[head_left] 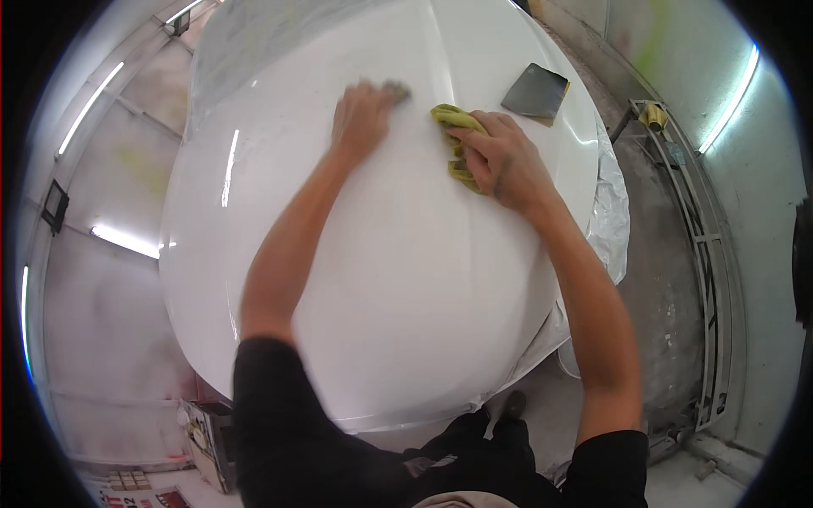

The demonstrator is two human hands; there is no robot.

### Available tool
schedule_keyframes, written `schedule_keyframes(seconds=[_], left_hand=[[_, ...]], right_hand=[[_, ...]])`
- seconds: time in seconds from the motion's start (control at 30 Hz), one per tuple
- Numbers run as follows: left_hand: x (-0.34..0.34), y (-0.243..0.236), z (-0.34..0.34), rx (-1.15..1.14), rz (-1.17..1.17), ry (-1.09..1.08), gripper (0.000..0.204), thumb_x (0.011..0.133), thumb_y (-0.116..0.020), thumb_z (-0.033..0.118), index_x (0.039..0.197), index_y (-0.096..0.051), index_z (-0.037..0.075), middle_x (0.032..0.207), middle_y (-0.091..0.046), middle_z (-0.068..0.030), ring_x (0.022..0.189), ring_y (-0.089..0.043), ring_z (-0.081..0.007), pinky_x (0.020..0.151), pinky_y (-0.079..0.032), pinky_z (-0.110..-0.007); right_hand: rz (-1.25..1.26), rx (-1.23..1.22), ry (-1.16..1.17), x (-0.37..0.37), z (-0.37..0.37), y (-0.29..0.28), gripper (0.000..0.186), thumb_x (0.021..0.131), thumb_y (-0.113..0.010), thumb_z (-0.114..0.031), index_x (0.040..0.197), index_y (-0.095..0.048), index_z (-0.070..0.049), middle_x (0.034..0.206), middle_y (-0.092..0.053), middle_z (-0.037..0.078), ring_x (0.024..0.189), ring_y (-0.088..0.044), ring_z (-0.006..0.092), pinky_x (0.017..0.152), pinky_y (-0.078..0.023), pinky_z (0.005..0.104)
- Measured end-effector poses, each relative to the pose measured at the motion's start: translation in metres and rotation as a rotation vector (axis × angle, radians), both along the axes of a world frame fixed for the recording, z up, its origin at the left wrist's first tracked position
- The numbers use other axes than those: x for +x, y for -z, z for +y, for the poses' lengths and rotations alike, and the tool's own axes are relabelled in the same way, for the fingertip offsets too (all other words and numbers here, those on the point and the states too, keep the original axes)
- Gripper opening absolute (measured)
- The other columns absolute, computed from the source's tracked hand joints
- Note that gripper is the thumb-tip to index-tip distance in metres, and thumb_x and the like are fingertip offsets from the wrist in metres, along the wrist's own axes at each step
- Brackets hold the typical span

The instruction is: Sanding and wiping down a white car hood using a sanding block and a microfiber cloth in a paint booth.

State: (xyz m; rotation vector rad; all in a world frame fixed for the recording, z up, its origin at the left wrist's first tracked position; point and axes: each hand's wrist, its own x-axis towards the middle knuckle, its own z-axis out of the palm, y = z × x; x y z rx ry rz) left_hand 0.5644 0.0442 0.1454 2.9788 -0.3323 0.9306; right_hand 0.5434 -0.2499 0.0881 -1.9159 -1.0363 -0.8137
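A glossy white car hood (pixel 398 279) spreads out in front of me. On its upper middle, my left hand (pixel 362 120) is closed on a small grey pad (pixel 395 92), slightly smeared by motion, its exact kind unclear. To the right, my right hand (pixel 506 161) grips a crumpled yellow-green cloth (pixel 458 118) against the paint. Beyond that hand, near the hood's right edge, lies a dark grey sheet (pixel 535 91) that looks like sandpaper.
Clear plastic film (pixel 246 42) covers the far left part, and silvery masking film (pixel 608 212) hangs along the right edge. A metal rack (pixel 707 254) stands by the right wall, with a yellow roll (pixel 654 117) on it. A cabinet (pixel 207 440) stands lower left.
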Motion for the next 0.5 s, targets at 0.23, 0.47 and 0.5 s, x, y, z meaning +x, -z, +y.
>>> schedule_keyframes(seconds=[0.23,0.47,0.5], left_hand=[[-0.026,0.055,-0.051,-0.093,0.015,0.073,0.025,0.099,-0.076,0.012,0.123,-0.082,0.007,0.117,-0.071,-0.0158,0.111,-0.064,-0.0379,0.098,-0.052,-0.049],[-0.122,0.037,-0.050,-0.071,0.026,0.216,0.028,0.091,-0.073,-0.008,0.116,-0.082,0.002,0.116,-0.073,-0.0175,0.104,-0.066,-0.0364,0.093,-0.053,-0.045],[-0.068,0.028,-0.055,-0.078,0.010,0.115,0.021,0.096,-0.073,-0.002,0.114,-0.082,0.003,0.111,-0.072,-0.0160,0.104,-0.065,-0.0366,0.092,-0.053,-0.046]], right_hand=[[0.077,0.045,0.057,0.014,-0.027,0.029,0.034,0.090,-0.071,-0.006,0.123,-0.080,-0.009,0.113,-0.073,0.012,0.106,-0.067,0.0373,0.094,-0.056,0.0492],[0.230,0.258,-0.085,0.007,-0.014,0.005,0.032,0.096,-0.063,0.001,0.122,-0.081,-0.003,0.110,-0.076,0.015,0.108,-0.068,0.0384,0.097,-0.057,0.0484],[0.246,0.262,-0.078,0.010,-0.018,0.005,0.031,0.097,-0.063,0.002,0.122,-0.081,-0.003,0.111,-0.075,0.015,0.109,-0.068,0.0381,0.097,-0.057,0.0482]])
